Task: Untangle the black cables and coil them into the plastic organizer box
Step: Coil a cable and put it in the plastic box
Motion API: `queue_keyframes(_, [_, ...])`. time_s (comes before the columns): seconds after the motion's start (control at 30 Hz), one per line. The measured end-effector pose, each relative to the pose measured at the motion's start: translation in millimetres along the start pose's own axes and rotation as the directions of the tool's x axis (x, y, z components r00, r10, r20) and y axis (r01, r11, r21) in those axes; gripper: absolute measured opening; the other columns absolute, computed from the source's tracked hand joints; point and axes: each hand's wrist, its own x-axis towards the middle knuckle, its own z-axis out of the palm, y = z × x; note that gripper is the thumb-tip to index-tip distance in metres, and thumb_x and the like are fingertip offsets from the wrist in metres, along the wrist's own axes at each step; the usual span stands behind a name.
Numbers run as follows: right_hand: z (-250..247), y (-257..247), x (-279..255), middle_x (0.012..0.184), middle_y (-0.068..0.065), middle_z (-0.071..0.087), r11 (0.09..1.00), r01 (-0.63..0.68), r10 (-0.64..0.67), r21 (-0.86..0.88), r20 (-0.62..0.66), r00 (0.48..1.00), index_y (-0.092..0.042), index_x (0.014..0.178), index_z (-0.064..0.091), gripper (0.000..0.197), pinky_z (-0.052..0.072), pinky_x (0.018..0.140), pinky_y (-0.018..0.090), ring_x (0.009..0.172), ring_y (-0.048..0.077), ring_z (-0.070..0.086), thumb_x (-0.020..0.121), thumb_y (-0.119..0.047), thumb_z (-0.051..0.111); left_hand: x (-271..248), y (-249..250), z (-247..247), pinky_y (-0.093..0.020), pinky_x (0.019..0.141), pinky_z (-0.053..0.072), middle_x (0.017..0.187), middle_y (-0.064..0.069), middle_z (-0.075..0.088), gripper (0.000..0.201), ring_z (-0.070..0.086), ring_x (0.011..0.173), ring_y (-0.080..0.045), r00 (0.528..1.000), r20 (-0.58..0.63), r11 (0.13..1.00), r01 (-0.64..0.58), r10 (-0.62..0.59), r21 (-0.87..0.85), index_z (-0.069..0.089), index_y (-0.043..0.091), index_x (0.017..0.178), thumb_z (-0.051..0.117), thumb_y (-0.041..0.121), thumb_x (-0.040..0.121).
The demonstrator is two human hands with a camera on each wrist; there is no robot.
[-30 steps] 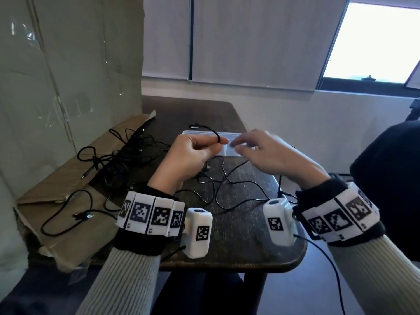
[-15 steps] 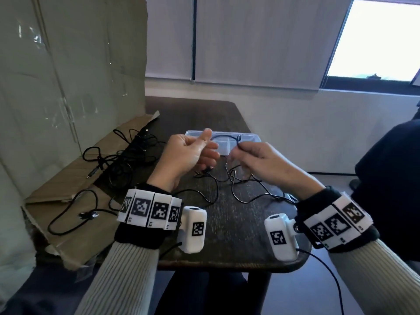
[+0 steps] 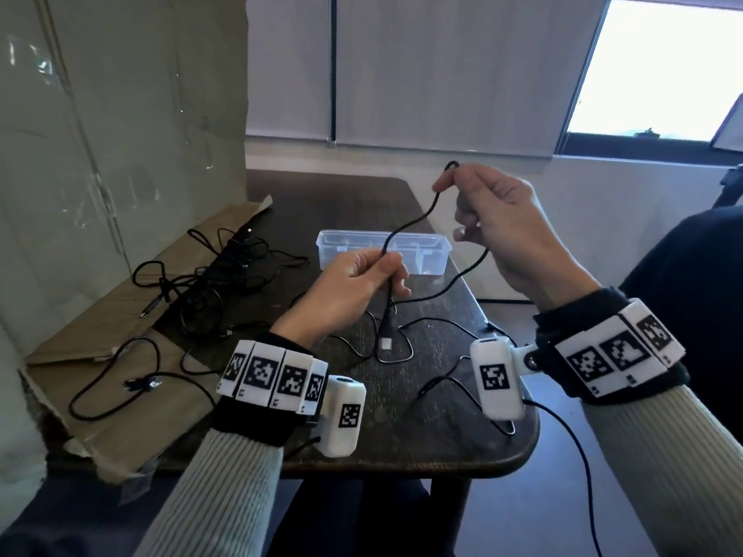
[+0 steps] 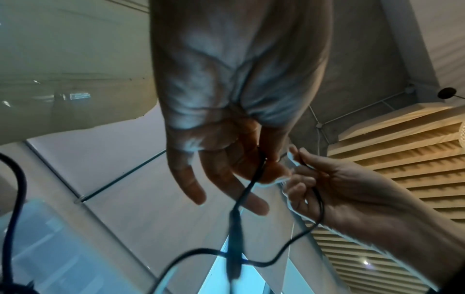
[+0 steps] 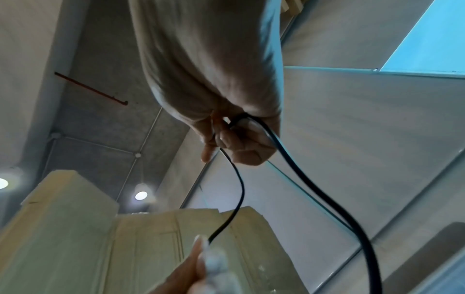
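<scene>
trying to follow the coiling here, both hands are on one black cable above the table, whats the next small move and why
Probably bring the right hand down to the left hand to lay a first loop. The cable hangs slack between their pinches, its plug dangles below the left hand, and the organizer box sits open just behind.

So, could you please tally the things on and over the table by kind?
Hands: 2, left hand and right hand
Held cable: 1
Box: 1
Table: 1
Cardboard: 1
Total: 6; the other cables are too tangled to count.
</scene>
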Motion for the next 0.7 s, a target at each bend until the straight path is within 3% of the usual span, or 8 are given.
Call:
queue_keyframes(0.07, [-10, 2, 5, 0.057, -0.010, 0.034, 0.997, -0.051, 0.056, 0.066, -0.073, 0.996, -0.024, 0.082, 0.069, 0.028, 0.041, 0.058, 0.023, 0.053, 0.007, 0.032, 0.101, -0.028, 0.049, -1, 3, -6, -0.028, 0.075, 0.046, 0.059, 0.009, 0.059, 0.028, 0.066, 0.070, -0.012, 0.999, -0.048, 0.997, 0.008, -0.012, -0.081, 0.059, 0.014, 0.076, 0.046, 0.025, 0.099])
queue_keyframes(0.13, [-16, 5, 7, 0.057, -0.010, 0.033, 0.992, -0.085, 0.095, 0.098, -0.100, 0.991, -0.024, 0.082, 0.070, 0.028, 0.040, 0.059, 0.023, 0.054, 0.008, 0.032, 0.100, -0.029, 0.049, -1, 6, -15, -0.026, 0.070, 0.044, 0.061, 0.008, 0.057, 0.023, 0.057, 0.065, -0.010, 0.996, -0.091, 0.962, -0.017, -0.008, -0.273, 0.060, 0.011, 0.079, 0.050, 0.025, 0.095])
queue_keyframes(0.23, [-14, 13, 8, 0.054, -0.013, 0.034, 0.993, -0.107, 0.110, 0.050, -0.067, 0.992, -0.026, 0.083, 0.070, 0.029, 0.039, 0.060, 0.024, 0.054, 0.007, 0.032, 0.101, -0.032, 0.048, -2, 15, -30, -0.021, 0.065, 0.047, 0.072, 0.004, 0.060, 0.017, 0.054, 0.066, -0.008, 0.991, -0.129, 0.832, -0.102, 0.037, -0.546, 0.065, 0.011, 0.089, 0.054, 0.024, 0.086])
queue_keyframes(0.3, [-9, 20, 9, 0.052, -0.015, 0.033, 0.993, -0.121, 0.120, -0.015, -0.008, 0.993, -0.028, 0.084, 0.070, 0.029, 0.036, 0.058, 0.024, 0.050, 0.006, 0.031, 0.101, -0.034, 0.047, 0, 23, -39, -0.020, 0.071, 0.052, 0.082, 0.005, 0.066, 0.018, 0.062, 0.076, -0.007, 0.984, -0.170, 0.734, -0.153, 0.052, -0.662, 0.065, 0.015, 0.092, 0.053, 0.027, 0.085])
queue_keyframes(0.37, [-3, 25, 9, 0.048, -0.018, 0.038, 0.987, -0.127, 0.134, -0.095, 0.067, 0.989, -0.027, 0.087, 0.071, 0.027, 0.035, 0.055, 0.023, 0.047, 0.004, 0.030, 0.101, -0.034, 0.048, 5, 30, -43, -0.026, 0.083, 0.052, 0.096, 0.008, 0.068, 0.019, 0.066, 0.094, -0.007, 0.969, -0.245, 0.696, -0.199, 0.035, -0.690, 0.063, 0.021, 0.090, 0.052, 0.036, 0.087])
queue_keyframes(0.5, [15, 35, 10, 0.051, -0.019, 0.045, 0.976, -0.121, 0.155, -0.180, 0.189, 0.970, -0.025, 0.089, 0.072, 0.028, 0.034, 0.054, 0.023, 0.052, 0.007, 0.032, 0.101, -0.033, 0.048, 15, 41, -50, -0.043, 0.106, 0.038, 0.124, 0.005, 0.063, 0.032, 0.056, 0.123, -0.013, 0.954, -0.301, 0.617, -0.241, 0.007, -0.749, 0.053, 0.025, 0.087, 0.031, 0.044, 0.101])
queue_keyframes(0.63, [36, 42, 14, 0.059, -0.010, 0.033, 0.980, -0.114, 0.157, -0.165, 0.278, 0.948, -0.019, 0.093, 0.072, 0.029, 0.027, 0.053, 0.023, 0.052, 0.009, 0.027, 0.101, -0.031, 0.047, 26, 48, -55, -0.060, 0.110, 0.016, 0.123, 0.015, 0.062, 0.035, 0.056, 0.124, -0.017, 0.955, -0.296, 0.579, -0.254, 0.022, -0.775, 0.055, 0.031, 0.101, 0.024, 0.047, 0.102])
queue_keyframes(0.7, [44, 41, 15, 0.060, -0.007, 0.031, 0.981, -0.116, 0.159, -0.154, 0.308, 0.938, -0.014, 0.099, 0.071, 0.031, 0.025, 0.051, 0.021, 0.053, 0.009, 0.025, 0.102, -0.031, 0.046, 32, 50, -57, -0.065, 0.104, 0.023, 0.109, 0.017, 0.066, 0.031, 0.065, 0.111, -0.021, 0.938, -0.347, 0.575, -0.281, -0.005, -0.768, 0.054, 0.033, 0.101, 0.026, 0.046, 0.102])
